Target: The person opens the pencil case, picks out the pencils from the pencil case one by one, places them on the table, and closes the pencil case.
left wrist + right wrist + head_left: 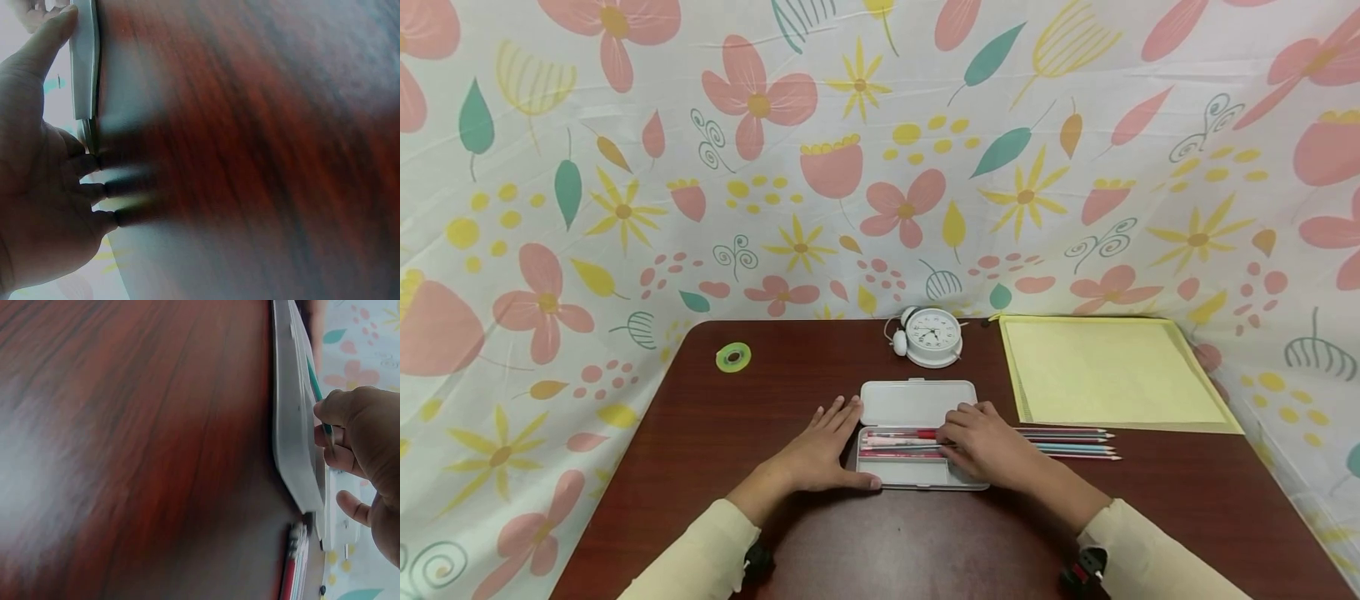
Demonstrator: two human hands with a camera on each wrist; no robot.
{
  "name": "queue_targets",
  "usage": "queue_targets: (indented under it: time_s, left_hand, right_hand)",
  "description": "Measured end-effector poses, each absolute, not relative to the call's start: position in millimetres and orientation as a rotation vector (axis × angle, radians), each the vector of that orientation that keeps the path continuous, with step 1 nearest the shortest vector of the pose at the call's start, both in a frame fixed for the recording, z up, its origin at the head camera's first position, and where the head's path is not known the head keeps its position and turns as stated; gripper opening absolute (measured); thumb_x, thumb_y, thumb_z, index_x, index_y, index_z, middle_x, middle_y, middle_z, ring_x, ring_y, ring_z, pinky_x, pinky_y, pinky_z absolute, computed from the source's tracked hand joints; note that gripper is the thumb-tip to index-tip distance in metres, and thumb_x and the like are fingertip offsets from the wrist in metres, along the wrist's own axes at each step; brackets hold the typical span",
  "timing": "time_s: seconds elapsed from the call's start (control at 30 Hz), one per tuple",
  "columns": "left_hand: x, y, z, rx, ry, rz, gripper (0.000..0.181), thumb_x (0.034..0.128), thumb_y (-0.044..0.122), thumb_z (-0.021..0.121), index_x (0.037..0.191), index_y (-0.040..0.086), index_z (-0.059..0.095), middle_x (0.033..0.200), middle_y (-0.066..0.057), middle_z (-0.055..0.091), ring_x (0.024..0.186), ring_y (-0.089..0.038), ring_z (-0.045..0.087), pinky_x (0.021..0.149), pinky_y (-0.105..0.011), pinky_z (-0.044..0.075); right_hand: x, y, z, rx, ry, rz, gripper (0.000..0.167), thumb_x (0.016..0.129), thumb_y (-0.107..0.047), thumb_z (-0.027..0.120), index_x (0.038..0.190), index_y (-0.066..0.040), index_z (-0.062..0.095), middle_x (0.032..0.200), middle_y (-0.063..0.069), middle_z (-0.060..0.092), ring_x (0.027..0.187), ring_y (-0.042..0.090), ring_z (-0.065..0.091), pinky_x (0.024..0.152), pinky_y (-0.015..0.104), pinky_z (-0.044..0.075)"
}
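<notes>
A white pencil case (910, 477) lies with its lid (917, 402) folded back on the table, and several pencils and pens (891, 443) lie inside it. My left hand (818, 454) rests at the case's left end, fingers straight and spread, with the thumb on its front edge. Over the right part of the case, my right hand (988, 446) pinches a green pencil (314, 381) between thumb and fingers. In the head view that hand hides part of the case. Several more pencils (1078, 450) lie side by side on the table to the right.
A white alarm clock (932, 333) stands behind the case. At the back right is a yellow-edged mesh pouch (1120, 371). A green roll of tape (733, 357) lies at the back left of the brown table (700, 467). Behind the table hangs a flowered cloth (850, 175).
</notes>
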State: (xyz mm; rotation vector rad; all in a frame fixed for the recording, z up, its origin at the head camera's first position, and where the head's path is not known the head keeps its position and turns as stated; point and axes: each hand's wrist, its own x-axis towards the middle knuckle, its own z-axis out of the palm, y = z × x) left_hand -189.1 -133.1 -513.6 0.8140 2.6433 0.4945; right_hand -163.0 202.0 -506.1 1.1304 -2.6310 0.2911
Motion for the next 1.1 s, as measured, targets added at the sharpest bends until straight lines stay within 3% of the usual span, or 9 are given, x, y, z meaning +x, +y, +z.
queue_targets:
  time_s: [0.43,1.1]
  left_hand:
    - [-188.9,-132.3,-512.0,0.816,2.653,0.514,0.131,0.0887,0.081,0.075,0.178,0.007,0.015,0.187,-0.013,0.014,0.175,-0.038,0.01,0.139,-0.063,0.016]
    - [-188.5,-131.9,-512.0,0.818,2.654,0.502,0.13,0.089,0.082,0.074,0.178,0.007,0.016,0.187,-0.012,0.015,0.175,-0.038,0.01,0.139,-0.063,0.016]
  right_hand:
    - [-170.5,167.7,-502.5,1.121,-2.612,0.189,0.017,0.097,-0.028,0.086,0.113,-0.022,0.084,0.099,-0.006,0.07,0.098,0.017,0.063,0.089,0.049,0.052]
    - [-173.2,135.0,-504.8,1.059,-2.61,0.073,0.012,0.098,-0.034,0.085,0.098,-0.023,0.079,0.094,-0.006,0.067,0.094,0.02,0.061,0.088,0.052,0.052]
